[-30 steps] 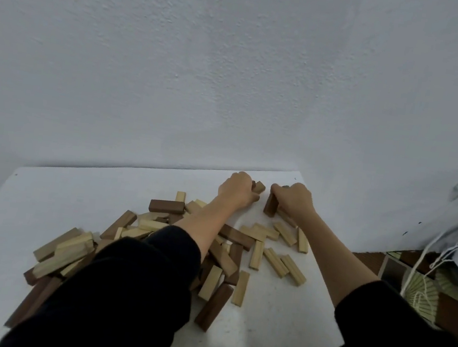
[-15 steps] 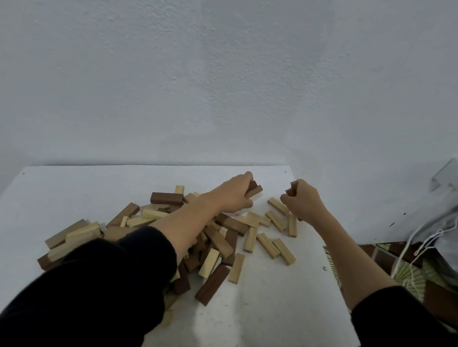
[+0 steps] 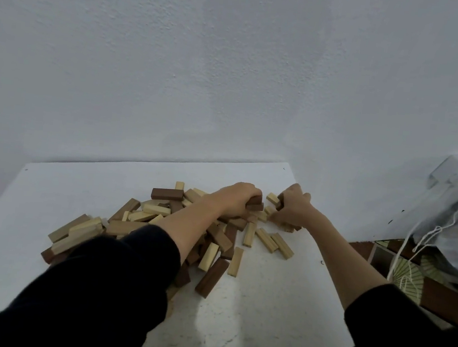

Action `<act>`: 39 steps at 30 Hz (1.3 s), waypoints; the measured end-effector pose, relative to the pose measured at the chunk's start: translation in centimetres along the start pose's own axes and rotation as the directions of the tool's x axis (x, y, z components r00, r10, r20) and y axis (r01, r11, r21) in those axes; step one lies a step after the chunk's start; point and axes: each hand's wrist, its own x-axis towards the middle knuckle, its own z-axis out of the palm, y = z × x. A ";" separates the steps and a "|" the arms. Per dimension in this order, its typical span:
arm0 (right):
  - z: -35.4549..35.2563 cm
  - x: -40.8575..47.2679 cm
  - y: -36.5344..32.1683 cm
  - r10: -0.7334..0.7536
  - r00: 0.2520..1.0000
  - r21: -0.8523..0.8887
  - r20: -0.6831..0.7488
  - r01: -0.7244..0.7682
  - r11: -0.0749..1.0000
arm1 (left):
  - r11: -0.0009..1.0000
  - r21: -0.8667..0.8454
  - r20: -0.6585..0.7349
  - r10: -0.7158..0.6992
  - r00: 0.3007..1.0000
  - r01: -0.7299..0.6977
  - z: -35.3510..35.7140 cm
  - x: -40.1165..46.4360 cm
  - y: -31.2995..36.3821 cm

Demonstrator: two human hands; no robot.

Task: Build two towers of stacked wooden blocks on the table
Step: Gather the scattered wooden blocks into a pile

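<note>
A loose pile (image 3: 157, 228) of rectangular wooden blocks, pale and dark brown, lies flat on the white table (image 3: 259, 335), long axes pointing every way. At the pile's far right edge, the left hand (image 3: 237, 199) is curled around dark blocks (image 3: 255, 204) lying crosswise. Just right of it, the right hand (image 3: 293, 207) is closed on a dark block (image 3: 279, 201) standing roughly upright. Smooth, square-edged pale blocks (image 3: 274, 241) lie near the pile's right side.

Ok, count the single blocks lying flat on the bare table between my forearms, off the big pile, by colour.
Light blocks: 4, the others at
Dark blocks: 1, at the pile's edge
Total: 5
The pile overlaps too much to count.
</note>
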 end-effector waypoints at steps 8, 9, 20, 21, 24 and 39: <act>0.6 0.6 -0.5 -0.075 0.997 0.000 0.019 0.075 0.997 | 1.000 0.006 0.081 -0.013 0.997 0.012 0.1 0.4 -0.1; 0.7 0.7 -0.5 -0.079 0.997 0.000 0.021 0.079 0.997 | 1.000 0.013 0.086 -0.012 0.996 0.011 0.1 0.5 -0.1; 1.2 1.1 -0.8 -0.075 0.997 -0.063 0.008 0.076 0.995 | 0.998 0.062 0.086 -0.007 0.996 0.001 -0.1 0.4 0.1; 1.3 1.2 -0.9 -0.067 0.998 -0.059 -0.001 0.066 0.996 | 0.998 0.065 0.068 0.001 0.998 -0.006 0.1 0.4 0.0; 1.5 1.3 -1.0 -0.056 0.998 -0.064 -0.011 0.055 0.996 | 0.995 0.098 0.014 0.033 0.999 -0.034 0.5 0.5 -0.4; 2.2 -0.1 -2.0 -0.021 0.986 -0.066 -0.165 0.010 0.998 | 0.998 0.065 0.015 0.006 1.000 -0.007 0.5 -0.2 -0.7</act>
